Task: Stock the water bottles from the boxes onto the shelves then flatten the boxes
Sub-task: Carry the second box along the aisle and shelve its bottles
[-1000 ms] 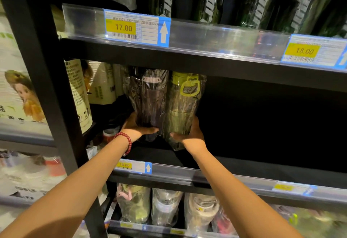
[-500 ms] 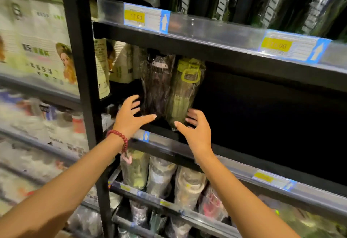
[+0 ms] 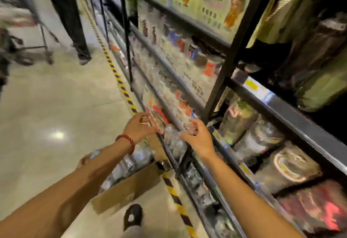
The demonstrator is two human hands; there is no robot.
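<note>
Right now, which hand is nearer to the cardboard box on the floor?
Left. The left hand hangs open above the cardboard box, over its far end. The right hand, also open, is off to the box's right, before the shelves.

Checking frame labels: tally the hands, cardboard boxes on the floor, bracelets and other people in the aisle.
hands: 2, left hand and right hand, both empty
cardboard box: 1
bracelet: 1, left wrist
other person: 1
Total: 5
The bottles in the box are too blurred to count.

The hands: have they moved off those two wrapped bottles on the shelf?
Yes. Both hands, left and right, are empty and open, now down-left of the bottles, above the cardboard box.
</note>
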